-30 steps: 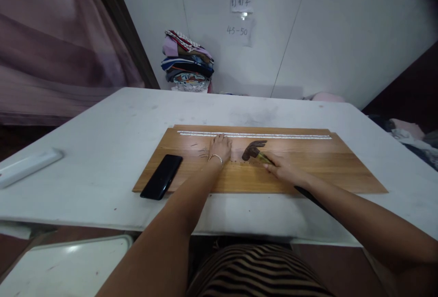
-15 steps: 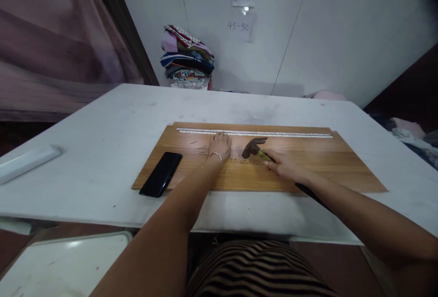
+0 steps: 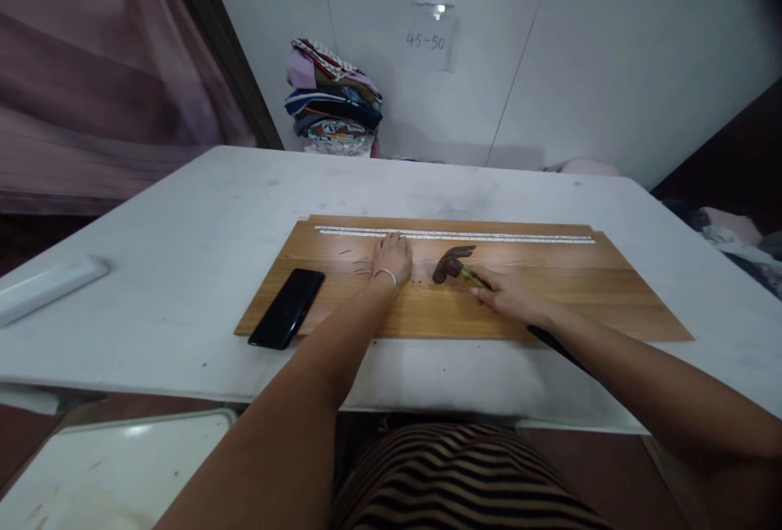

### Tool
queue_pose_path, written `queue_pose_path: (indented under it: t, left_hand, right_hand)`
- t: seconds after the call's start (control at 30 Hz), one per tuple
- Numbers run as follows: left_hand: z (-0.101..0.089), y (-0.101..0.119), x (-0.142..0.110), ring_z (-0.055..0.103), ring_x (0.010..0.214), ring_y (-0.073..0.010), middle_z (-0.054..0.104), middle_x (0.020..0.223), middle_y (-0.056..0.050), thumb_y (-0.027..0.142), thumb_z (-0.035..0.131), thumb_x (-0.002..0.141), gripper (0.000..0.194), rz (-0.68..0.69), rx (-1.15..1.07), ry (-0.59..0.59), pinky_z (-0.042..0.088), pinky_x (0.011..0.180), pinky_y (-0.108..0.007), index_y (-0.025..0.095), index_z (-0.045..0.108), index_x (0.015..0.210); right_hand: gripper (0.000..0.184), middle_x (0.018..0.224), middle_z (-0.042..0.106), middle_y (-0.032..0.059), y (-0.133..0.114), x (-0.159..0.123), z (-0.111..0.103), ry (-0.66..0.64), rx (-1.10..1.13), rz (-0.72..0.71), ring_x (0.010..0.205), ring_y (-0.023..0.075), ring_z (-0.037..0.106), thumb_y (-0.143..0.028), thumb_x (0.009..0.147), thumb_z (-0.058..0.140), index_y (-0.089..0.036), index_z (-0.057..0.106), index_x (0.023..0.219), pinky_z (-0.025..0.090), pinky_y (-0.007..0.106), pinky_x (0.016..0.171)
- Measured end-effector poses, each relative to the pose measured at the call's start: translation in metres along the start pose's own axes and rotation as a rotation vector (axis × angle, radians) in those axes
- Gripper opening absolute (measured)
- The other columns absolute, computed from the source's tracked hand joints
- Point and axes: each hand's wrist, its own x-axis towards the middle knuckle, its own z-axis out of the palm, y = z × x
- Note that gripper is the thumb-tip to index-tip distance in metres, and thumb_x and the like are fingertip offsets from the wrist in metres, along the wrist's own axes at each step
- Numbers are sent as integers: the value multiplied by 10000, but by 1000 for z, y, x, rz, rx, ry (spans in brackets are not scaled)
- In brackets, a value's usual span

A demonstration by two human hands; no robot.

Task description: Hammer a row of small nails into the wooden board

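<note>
My right hand [image 3: 498, 295] is closed around the handle of a claw hammer [image 3: 450, 265], whose rusty head is over the middle of a wooden board [image 3: 586, 294]. To its left, my left hand [image 3: 394, 260] lies flat on the board, fingers stretched toward two white strips with marks [image 3: 489, 237] along the far edge. Whether anything is under the palm is hidden. Several loose nails [image 3: 360, 264] lie just left of that hand. Small dark nail heads [image 3: 419, 282] dot the board between the hand and the hammer.
A black phone [image 3: 287, 308] rests on the board's left end. The board lies on a white table [image 3: 183, 269], with a white roll-like object [image 3: 52, 286] at far left. Folded clothes [image 3: 335, 102] are stacked behind the table. A white stool [image 3: 116, 473] stands below its front edge.
The view has shifted very slightly. Both hands and the hammer keep nearly the same place on the board.
</note>
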Motion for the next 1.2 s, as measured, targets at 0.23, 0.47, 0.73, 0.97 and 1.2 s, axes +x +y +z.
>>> queue_pose_path:
  t: [0.23,0.47,0.73,0.97,1.2]
  left_hand:
    - [-1,1,0,453,1544,-295,576,1628,-143,259,368,1075,431,-12,8,-8,353,1259,-473,196,696,1346]
    - [-2,4,-2,399,1586,-306,532,1674,-124,268,372,1075,434,-47,8,2,342,1268,-495,207,704,1347]
    - [-7,8,-3,443,1543,-316,590,1604,-150,255,373,1074,430,-52,1,-14,358,1247,-509,203,707,1341]
    - [-8,8,-3,465,1515,-325,602,1584,-145,255,383,1071,416,-43,-7,2,368,1232,-509,218,710,1326]
    - [-9,9,-3,463,1521,-320,594,1597,-145,251,365,1078,424,-49,13,-7,370,1228,-507,216,704,1330]
  right_hand:
    - [444,825,682,36,-5,-2,-5,5,5,39,746,199,587,-238,913,590,-180,708,1337,501,330,749]
    - [461,777,651,10,-8,-1,-7,-6,-9,33,701,177,558,-227,911,591,-186,705,1356,487,311,718]
    - [472,882,698,54,-8,-2,-5,-24,-11,46,814,221,612,-223,901,587,-185,717,1353,509,360,803]
    - [478,820,672,36,-16,-3,-11,-21,-35,71,764,212,592,-230,909,585,-192,699,1372,493,359,784]
    - [432,882,697,54,-11,0,-4,-22,-33,48,789,209,601,-227,934,544,-159,702,1331,495,340,781]
